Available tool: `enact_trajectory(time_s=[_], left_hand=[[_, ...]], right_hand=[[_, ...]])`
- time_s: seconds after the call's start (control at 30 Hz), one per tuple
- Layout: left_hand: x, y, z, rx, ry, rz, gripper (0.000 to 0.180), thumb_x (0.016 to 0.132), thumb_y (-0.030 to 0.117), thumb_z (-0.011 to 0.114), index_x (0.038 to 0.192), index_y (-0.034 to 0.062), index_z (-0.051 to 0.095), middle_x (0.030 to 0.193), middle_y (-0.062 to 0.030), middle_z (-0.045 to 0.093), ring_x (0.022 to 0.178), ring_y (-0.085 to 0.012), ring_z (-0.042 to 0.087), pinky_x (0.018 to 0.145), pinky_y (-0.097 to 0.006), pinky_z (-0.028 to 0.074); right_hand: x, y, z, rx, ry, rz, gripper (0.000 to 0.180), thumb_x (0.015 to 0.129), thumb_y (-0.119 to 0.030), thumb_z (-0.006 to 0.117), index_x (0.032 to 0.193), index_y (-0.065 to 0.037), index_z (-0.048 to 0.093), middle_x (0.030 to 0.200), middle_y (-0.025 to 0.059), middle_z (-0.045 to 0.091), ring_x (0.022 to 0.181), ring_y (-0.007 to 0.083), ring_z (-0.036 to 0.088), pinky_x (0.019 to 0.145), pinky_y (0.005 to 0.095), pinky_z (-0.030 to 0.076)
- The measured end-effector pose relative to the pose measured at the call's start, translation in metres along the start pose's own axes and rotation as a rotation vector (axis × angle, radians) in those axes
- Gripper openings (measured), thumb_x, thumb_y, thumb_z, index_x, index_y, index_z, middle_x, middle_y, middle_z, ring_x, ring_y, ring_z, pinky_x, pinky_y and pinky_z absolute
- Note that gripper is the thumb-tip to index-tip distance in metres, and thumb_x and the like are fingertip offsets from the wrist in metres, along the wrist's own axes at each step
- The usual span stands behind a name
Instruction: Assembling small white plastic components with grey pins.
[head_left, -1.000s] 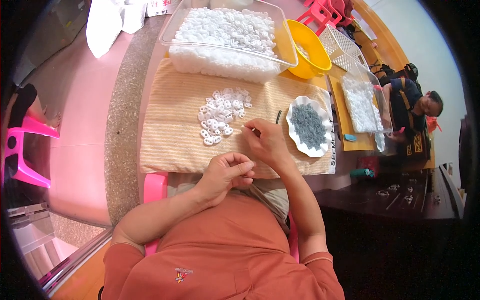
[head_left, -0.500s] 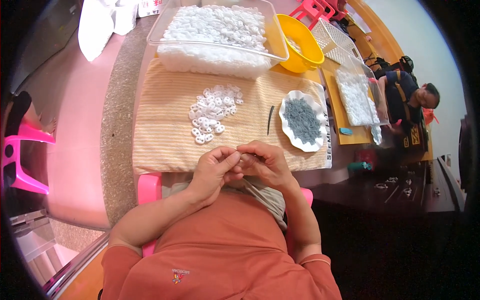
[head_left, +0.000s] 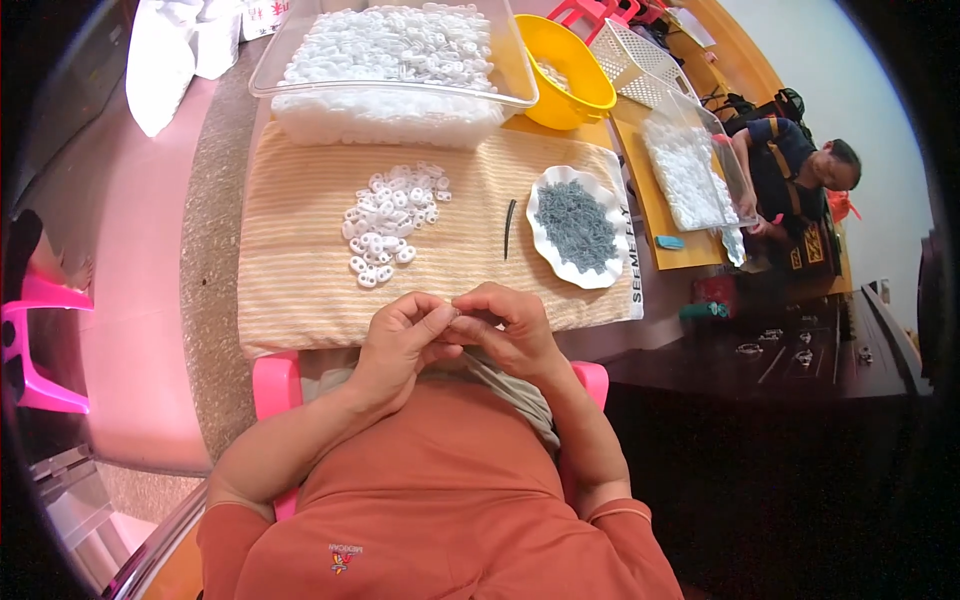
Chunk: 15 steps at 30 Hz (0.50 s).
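Observation:
Close together at the table's near edge, my left hand (head_left: 405, 340) and my right hand (head_left: 508, 325) pinch with thumbs and index fingers. Whatever sits between the fingertips is too small and covered to name. Beyond them lies a loose pile of small white plastic pieces with two holes each (head_left: 390, 215). A dark thin stick-like tool (head_left: 510, 230) rests on the striped cloth (head_left: 300, 270), right of the pile. Farther right stands a white scalloped dish (head_left: 553, 272) heaped with small grey pieces (head_left: 577, 225).
A clear plastic bin (head_left: 390, 95) full of white pieces stands at the far side, with a yellow basin (head_left: 565, 70) beside it. At right, another person (head_left: 790, 165) sits by a second clear bin (head_left: 690, 175). A pink stool (head_left: 45, 345) is at left.
The whole view has shifted, so the table and its things appear farther left. My hands stay pinched together in nearly the same pose.

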<state>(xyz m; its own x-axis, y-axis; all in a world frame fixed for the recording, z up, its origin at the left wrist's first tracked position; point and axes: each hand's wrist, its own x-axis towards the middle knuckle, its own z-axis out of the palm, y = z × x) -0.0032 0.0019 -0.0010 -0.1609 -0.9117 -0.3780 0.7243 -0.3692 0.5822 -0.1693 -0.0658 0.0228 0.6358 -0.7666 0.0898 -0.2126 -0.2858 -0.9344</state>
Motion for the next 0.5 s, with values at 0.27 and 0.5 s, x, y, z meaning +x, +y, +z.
enact_trajectory(time_s=[0.27,0.5], left_hand=[[0.001,0.0,-0.001,-0.059,0.035,0.035,0.009,0.092,0.011,0.06,0.094,0.0026,0.057,0.089,-0.0065,0.064,0.079,-0.0127,0.063,0.07,-0.025,0.056],[0.001,-0.002,-0.002,-0.029,0.05,0.038,0.008,0.09,0.009,0.062,0.093,0.0033,0.057,0.086,-0.007,0.065,0.077,-0.0132,0.065,0.068,-0.025,0.057]], right_hand=[[-0.004,0.009,-0.033,-0.589,0.362,-0.243,0.017,0.074,0.004,0.071,0.089,0.001,0.064,0.082,0.0122,0.064,0.07,0.02,0.063,0.061,0.0277,0.05],[-0.01,0.012,-0.067,-0.907,0.489,-0.149,0.018,0.076,-0.009,0.072,0.091,-0.002,0.065,0.088,0.0125,0.062,0.079,0.0293,0.061,0.067,0.0363,0.05]])
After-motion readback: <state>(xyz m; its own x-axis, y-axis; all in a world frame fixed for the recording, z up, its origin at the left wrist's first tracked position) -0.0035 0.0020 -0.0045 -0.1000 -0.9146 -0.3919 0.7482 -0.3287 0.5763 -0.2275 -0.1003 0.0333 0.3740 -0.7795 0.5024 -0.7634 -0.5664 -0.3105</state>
